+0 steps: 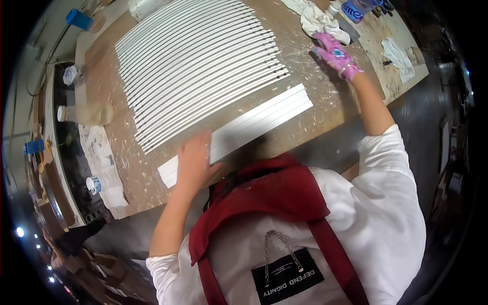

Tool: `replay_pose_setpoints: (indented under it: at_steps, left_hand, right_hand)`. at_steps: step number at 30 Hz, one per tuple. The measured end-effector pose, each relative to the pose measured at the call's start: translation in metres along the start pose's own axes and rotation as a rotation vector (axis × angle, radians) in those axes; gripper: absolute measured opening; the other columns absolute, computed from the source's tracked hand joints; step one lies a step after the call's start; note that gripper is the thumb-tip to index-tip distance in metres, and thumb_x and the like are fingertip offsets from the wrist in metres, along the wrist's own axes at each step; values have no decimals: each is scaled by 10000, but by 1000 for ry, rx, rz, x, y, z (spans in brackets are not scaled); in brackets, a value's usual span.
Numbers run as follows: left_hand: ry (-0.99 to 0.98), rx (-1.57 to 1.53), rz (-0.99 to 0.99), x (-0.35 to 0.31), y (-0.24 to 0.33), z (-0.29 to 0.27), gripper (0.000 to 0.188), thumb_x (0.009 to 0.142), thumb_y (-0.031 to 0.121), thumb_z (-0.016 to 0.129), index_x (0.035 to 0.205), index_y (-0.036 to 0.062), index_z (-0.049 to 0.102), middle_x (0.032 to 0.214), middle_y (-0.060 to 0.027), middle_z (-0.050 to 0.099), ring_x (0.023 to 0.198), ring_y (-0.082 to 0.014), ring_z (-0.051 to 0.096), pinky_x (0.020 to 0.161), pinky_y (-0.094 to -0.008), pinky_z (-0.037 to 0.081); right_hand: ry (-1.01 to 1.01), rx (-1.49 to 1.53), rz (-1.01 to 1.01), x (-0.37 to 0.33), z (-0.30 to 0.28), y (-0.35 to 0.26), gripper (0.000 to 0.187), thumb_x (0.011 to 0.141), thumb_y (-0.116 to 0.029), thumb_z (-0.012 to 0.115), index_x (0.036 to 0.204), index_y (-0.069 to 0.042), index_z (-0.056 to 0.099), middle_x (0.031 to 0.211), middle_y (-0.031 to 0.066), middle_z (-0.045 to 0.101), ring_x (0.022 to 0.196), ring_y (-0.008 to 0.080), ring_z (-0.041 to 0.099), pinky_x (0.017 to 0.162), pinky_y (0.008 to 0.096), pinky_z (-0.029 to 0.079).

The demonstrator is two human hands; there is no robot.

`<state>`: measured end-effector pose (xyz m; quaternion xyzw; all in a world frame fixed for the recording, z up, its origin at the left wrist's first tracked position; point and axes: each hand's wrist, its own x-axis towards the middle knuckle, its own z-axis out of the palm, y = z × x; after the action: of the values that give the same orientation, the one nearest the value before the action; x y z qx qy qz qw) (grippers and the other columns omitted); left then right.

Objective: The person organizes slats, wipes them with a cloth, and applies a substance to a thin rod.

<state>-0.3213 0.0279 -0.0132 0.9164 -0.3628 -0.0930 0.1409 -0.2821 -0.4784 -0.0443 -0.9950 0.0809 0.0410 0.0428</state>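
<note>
Head view: the bare left hand (194, 158) lies flat, fingers extended and gripping nothing, over the close-set white strips (259, 121), which run out rightward past its fingertips. The gloved right hand (334, 55) has thumb and fingers spread by the white cloth (319, 23); whether they touch, I cannot tell. Steadying seems the step: best press lightly with flat left fingers, so the strips' edges lie flush and unskewed.

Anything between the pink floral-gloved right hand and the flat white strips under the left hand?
Nothing visible: only paint-specked brown tabletop lies between the pink floral-gloved right hand and the flat white strips. The bare left hand covers part of them near their left end.
</note>
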Motion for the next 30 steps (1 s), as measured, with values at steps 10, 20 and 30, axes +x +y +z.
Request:
replay_pose_setpoints:
  at_steps: [10,20,30]
  left_hand:
    - [88,-16,259,28,30,13,640,745,208,760,1334,273,520,1410,-126,407,1240,-335,440,977,-493,373]
    - [-34,27,384,52,52,8,578,859,233,660,1392,291,446,1469,-113,368,1302,-351,396,1037,-506,346]
    - [39,73,73,42,44,26,828,764,367,745,1427,41,370,1342,-136,480,1142,-309,495,957,-440,375]
  right_hand:
    - [391,228,319,-93,27,124,544,923,-290,559,1400,-61,434,1413,208,454,1328,348,409,1112,391,313]
    - [247,271,203,-60,3,59,533,925,-275,576,1409,-99,435,1416,190,460,1319,343,420,1103,387,323]
    - [310,-245,153,65,18,38,392,881,-339,578,1253,-224,535,1199,122,587,1094,329,583,893,475,478]
